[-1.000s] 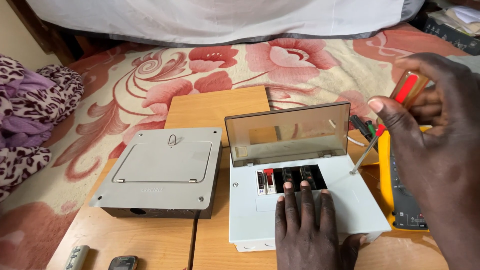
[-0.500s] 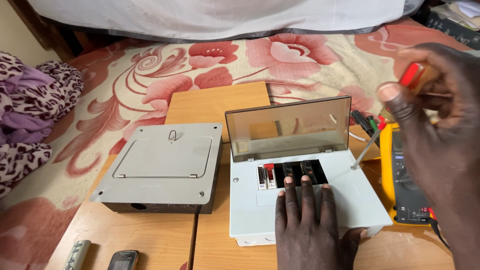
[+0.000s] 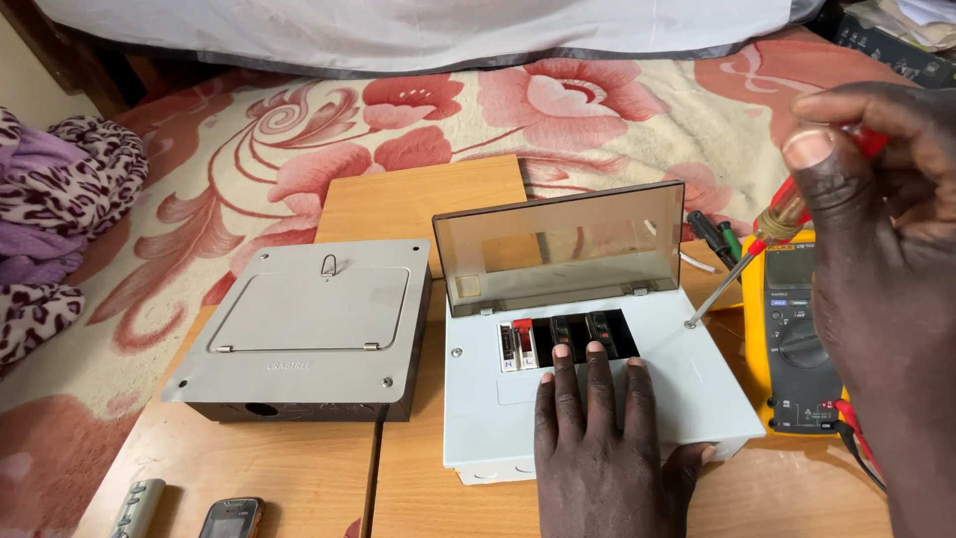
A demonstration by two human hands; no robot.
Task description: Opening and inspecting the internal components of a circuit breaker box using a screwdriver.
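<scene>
My left hand (image 3: 597,438) lies flat on the front panel of a white breaker box (image 3: 597,394), fingertips at the row of black breakers. The box's smoky clear lid (image 3: 558,249) stands raised. My right hand (image 3: 886,249) grips a screwdriver (image 3: 757,249) with a red and clear handle. Its tip rests on the screw at the box's upper right corner (image 3: 689,324).
A grey metal box (image 3: 304,334) with a closed lid sits left of the white one on a wooden table (image 3: 289,468). A yellow multimeter (image 3: 797,329) lies at the right. A remote (image 3: 134,508) and a small phone (image 3: 229,518) lie at the front left. Floral bedding (image 3: 398,120) lies behind.
My right hand has brought the screwdriver down and inward, so its tip now meets the corner screw. My left hand stays flat on the panel.
</scene>
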